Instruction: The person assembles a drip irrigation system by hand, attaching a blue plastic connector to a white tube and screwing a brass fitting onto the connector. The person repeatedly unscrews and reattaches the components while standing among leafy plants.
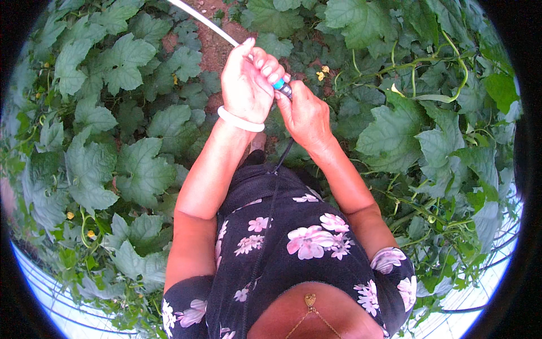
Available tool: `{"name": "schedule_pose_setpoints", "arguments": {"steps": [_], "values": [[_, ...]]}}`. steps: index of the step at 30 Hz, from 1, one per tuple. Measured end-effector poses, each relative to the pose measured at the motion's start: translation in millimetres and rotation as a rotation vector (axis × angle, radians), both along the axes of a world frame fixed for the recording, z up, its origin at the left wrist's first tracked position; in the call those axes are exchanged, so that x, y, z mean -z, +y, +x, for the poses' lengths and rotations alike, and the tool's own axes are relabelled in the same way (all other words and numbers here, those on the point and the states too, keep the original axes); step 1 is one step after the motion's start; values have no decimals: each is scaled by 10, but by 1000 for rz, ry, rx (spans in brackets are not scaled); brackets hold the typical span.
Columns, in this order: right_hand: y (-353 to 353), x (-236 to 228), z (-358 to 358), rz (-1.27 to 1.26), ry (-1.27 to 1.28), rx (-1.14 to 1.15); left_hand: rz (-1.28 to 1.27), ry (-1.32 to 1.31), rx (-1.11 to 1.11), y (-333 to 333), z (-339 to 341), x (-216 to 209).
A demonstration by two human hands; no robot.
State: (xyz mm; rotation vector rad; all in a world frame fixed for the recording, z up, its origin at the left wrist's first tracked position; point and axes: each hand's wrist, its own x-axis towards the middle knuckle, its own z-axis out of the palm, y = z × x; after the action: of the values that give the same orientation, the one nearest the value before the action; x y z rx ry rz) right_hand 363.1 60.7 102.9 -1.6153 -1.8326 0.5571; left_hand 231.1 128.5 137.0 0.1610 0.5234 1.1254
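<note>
My left hand (248, 79), with a white band (241, 120) at the wrist, is closed around a long white rod (203, 21). The rod runs from my fist to the upper left and leaves the view. On the other side of the fist, in line with it, a teal and dark-grey end piece (282, 87) shows between my hands. The fingers of my right hand (306, 113) are closed on this end piece, close beside my left fingertips. Below my right hand a thin black cord or hose (285, 156) slants down toward my waist; its upper end is hidden.
Broad-leaved vines (389, 135) crowd both sides, with curling green stems (451, 96) and small yellow flowers (322, 73). A strip of brown soil (231, 34) lies between them, ahead of me. Pale sheeting with dark lines (73, 313) shows at the lower rim.
</note>
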Motion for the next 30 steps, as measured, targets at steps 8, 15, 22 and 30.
{"name": "schedule_pose_setpoints", "arguments": {"steps": [8,15,22,30], "values": [[22,-53,265,-697,834,-331,207,-11,253,18,-74,11],[-13,23,181,-155,429,-161,300,169,185,5,20,-58],[4,-183,84,-1,85,29,334,154,161,-3,-77,-55],[-58,-133,93,-83,313,-136,268,60,183,4,3,-178]]}}
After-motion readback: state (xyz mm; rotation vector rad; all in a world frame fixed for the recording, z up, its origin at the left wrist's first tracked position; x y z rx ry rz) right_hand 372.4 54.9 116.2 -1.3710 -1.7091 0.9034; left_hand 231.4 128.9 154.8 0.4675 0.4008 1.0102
